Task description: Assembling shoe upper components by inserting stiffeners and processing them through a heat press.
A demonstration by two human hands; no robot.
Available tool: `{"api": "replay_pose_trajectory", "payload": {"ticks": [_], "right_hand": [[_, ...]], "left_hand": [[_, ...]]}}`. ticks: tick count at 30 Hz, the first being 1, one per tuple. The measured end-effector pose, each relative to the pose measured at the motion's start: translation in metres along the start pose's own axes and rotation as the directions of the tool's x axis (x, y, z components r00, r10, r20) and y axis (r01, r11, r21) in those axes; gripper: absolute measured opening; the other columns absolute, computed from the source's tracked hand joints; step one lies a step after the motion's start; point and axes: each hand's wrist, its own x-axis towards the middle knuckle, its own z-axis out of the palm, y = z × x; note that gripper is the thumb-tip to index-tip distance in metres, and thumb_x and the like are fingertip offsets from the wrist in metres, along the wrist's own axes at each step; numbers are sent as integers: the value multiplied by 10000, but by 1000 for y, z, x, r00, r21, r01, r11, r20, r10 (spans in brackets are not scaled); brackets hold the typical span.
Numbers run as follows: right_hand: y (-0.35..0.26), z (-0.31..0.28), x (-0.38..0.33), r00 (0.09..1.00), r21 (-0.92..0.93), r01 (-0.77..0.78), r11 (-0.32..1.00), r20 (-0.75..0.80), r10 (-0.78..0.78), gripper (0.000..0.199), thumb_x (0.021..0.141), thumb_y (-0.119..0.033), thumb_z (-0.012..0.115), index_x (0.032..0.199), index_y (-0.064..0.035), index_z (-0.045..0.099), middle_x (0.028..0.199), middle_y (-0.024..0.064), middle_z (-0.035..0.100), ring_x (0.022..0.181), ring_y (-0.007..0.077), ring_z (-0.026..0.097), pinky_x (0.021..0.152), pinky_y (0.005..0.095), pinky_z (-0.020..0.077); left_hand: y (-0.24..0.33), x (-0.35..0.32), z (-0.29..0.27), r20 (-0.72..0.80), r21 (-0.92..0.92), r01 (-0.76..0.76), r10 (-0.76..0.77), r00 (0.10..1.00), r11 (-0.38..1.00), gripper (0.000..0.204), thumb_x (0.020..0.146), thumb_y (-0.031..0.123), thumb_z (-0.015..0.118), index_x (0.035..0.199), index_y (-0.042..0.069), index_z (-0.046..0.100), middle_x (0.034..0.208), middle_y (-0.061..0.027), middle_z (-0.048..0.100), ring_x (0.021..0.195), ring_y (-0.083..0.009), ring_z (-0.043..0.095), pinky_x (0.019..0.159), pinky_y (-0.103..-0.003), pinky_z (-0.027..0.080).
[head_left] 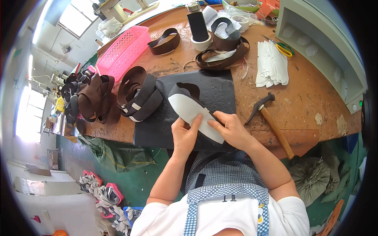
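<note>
Between my two hands, over the front of a black pitted rubber mat [218,88], is a dark brown shoe upper [183,103] whose white lining faces me. My left hand [185,135] grips its lower left edge, thumb lying on the white side. On the other edge, my right hand [233,129] pinches it between thumb and fingers. A dark curved flap shows behind the top of the piece. Right of the mat lies a hammer [275,129], its wooden handle pointing toward me.
Bundled brown uppers [96,98] and dark looped uppers [139,94] stand left of the mat. Behind are a pink basket [122,51], more brown loops [165,42] and a dark jar [197,27]. White cut pieces [271,65] and scissors [284,49] lie at right, near a grey machine housing [334,51].
</note>
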Motion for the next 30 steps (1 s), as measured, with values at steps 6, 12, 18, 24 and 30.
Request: {"api": "replay_pose_trajectory", "payload": {"ticks": [6, 12, 18, 24, 30], "right_hand": [[8, 8, -2, 992, 53, -124, 991, 42, 122, 262, 966, -184, 553, 848, 47, 589, 671, 87, 580, 600, 91, 486, 542, 303, 421], [-16, -4, -3, 984, -46, -59, 997, -173, 51, 316, 1023, -244, 418, 1086, 4, 603, 893, 115, 691, 830, 218, 667, 724, 319, 506], [0, 3, 0, 932, 769, -194, 609, 338, -130, 966, 829, -789, 407, 1403, -12, 382, 1379, 171, 471, 1258, 308, 477, 1029, 463, 371], [18, -9, -19, 708, 785, -498, 368, 613, -349, 679, 860, -400, 645, 1279, 97, 447, 1093, 299, 620, 862, 380, 678, 639, 403, 573], [15, -12, 16, 993, 264, 61, 963, -114, -32, 503, 871, -250, 648, 1295, -29, 492, 1334, 240, 532, 890, 407, 692, 686, 370, 596]], "left_hand": [[-2, 1, 0, 4, 489, -128, 145, 989, 863, 216, 931, 115, 617, 881, -93, 643, 725, -97, 688, 640, -109, 617, 574, -279, 474], [28, -1, -27, 366, -150, 311, -240, 899, 939, 218, 957, 121, 553, 992, -52, 681, 830, -55, 697, 732, -104, 643, 659, -262, 519], [74, -12, -46, 847, -364, 487, 63, 528, 794, 217, 858, 31, 650, 949, -164, 623, 809, -242, 656, 553, -283, 663, 433, -350, 529], [74, 26, -92, 743, 110, 116, -159, 651, 987, 194, 881, 67, 665, 1043, -40, 652, 869, -48, 690, 761, -75, 602, 688, -260, 511], [69, 54, -120, 329, 871, -373, 183, 926, 320, 458, 755, -93, 535, 1186, 59, 569, 1040, -253, 637, 964, -383, 629, 807, -414, 508]]}}
